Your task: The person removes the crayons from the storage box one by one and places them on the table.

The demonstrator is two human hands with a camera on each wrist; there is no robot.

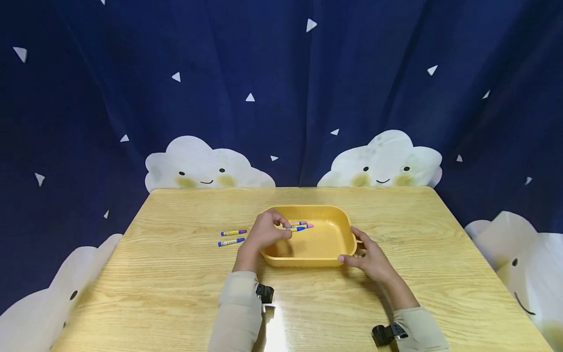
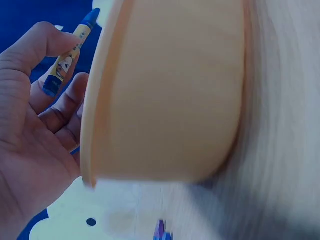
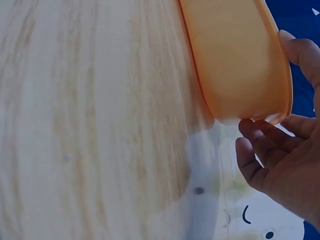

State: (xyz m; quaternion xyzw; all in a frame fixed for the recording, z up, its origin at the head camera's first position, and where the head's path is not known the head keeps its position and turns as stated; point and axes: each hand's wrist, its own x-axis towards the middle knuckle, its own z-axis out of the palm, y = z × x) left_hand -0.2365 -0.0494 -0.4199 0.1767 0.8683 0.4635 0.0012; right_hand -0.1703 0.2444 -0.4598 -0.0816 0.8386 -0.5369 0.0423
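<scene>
My left hand [image 1: 266, 230] pinches a blue crayon [image 2: 67, 60] between thumb and fingers, over the left end of a yellow plastic basin [image 1: 314, 247]. In the left wrist view the crayon's blue tip points up and away, and the hand is just outside the basin's wall. Inside the basin lie a purple crayon [image 1: 301, 223] and a pink crayon [image 1: 310, 226], partly hidden by the left hand. My right hand [image 1: 369, 256] grips the basin's right end, thumb on the rim and fingers by the end handle [image 1: 358, 241].
To the left of the basin, a purple crayon [image 1: 233, 232] and another blue crayon [image 1: 230, 242] lie on the wooden table [image 1: 176, 293]. A dark blue curtain [image 1: 281, 98] with white triangles and clouds hangs behind the table and along its sides.
</scene>
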